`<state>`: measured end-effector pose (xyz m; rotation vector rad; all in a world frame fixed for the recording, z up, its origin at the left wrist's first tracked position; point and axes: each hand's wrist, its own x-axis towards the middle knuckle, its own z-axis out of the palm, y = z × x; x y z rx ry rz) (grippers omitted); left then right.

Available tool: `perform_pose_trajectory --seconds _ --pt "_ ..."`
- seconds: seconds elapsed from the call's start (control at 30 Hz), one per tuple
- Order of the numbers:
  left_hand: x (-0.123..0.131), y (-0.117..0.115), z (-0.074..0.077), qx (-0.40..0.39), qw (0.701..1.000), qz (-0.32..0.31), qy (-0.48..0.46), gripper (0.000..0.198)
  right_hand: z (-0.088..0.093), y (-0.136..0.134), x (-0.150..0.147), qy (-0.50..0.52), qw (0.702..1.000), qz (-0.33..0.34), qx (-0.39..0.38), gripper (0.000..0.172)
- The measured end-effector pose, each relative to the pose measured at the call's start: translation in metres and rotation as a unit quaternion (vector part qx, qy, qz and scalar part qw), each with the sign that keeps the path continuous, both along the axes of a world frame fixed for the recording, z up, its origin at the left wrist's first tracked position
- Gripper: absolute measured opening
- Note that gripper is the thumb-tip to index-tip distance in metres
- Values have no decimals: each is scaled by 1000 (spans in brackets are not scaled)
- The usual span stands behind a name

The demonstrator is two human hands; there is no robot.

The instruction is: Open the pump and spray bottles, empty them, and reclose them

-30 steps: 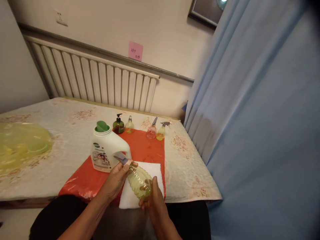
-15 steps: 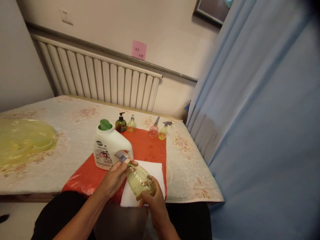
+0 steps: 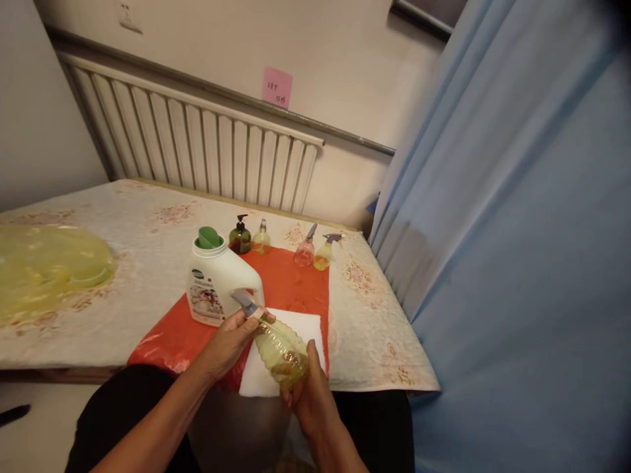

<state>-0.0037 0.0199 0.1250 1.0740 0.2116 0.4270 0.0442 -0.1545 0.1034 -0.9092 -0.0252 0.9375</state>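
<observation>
A clear yellow-green spray bottle (image 3: pixel 282 348) with a grey trigger head lies tilted between my hands, its head toward the upper left and some yellowish liquid in its lower end. My left hand (image 3: pixel 235 338) is closed around the neck, just below the trigger. My right hand (image 3: pixel 309 387) cups the base from beneath and the right side, with part of its fingers hidden behind the bottle. Below the bottle, a white cloth (image 3: pixel 256 378) rests on a red plastic sheet (image 3: pixel 296 289). Just behind my left hand stands a white jug (image 3: pixel 221 272) with a green cap in its mouth.
Toward the back are a dark green pump bottle (image 3: pixel 240 238), a small yellowish bottle (image 3: pixel 261 241), a pink spray bottle (image 3: pixel 304 252) and a yellow spray bottle (image 3: pixel 323 255). A yellow plastic bag (image 3: pixel 54 269) lies at left. A blue curtain (image 3: pixel 493 230) hangs at right.
My right hand has shifted its hold on the base, its fingers now less wrapped over the front. The bottle moved slightly right in view, and the camera has shifted a little.
</observation>
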Motion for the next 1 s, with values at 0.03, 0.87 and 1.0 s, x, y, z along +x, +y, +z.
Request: perform_pose_trajectory --seconds 0.03,0.87,1.0 --pt "0 -2 -1 -3 1000 3 5 38 -1 0 -1 -12 1000 -21 -16 70" --pt "3 -7 -2 -13 1000 15 16 36 -16 -3 1 -10 999 -33 -32 68" --pt "4 -9 -8 -6 999 25 25 35 -15 -2 -1 -111 982 -108 -112 67"
